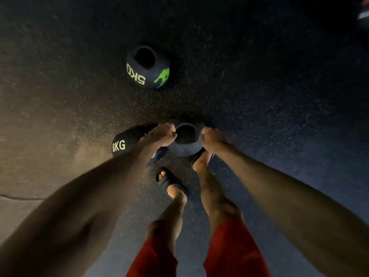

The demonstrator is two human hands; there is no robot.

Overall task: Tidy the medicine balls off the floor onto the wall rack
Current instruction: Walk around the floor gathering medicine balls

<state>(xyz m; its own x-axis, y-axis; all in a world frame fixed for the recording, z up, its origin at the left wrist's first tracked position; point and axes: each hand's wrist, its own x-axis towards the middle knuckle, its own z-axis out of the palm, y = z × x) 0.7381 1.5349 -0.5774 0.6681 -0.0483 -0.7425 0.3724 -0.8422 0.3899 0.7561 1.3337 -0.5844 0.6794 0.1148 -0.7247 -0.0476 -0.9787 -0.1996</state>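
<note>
A black medicine ball (186,143) with a round grip hole sits low over the speckled floor, just ahead of my feet. My left hand (162,134) grips its left side and my right hand (212,139) grips its right side. A second black ball marked 8KG (124,142) lies on the floor right behind my left forearm, partly hidden. Farther ahead lies a third black ball marked 5KG (147,66) with a green figure and a grip hole facing up. No wall rack is in view.
Dark speckled rubber floor (259,96) spreads all around. My feet in black slide sandals (171,183) stand just below the held ball. A paler floor strip (14,212) lies at the left. Something dark shows at the top right corner (363,17).
</note>
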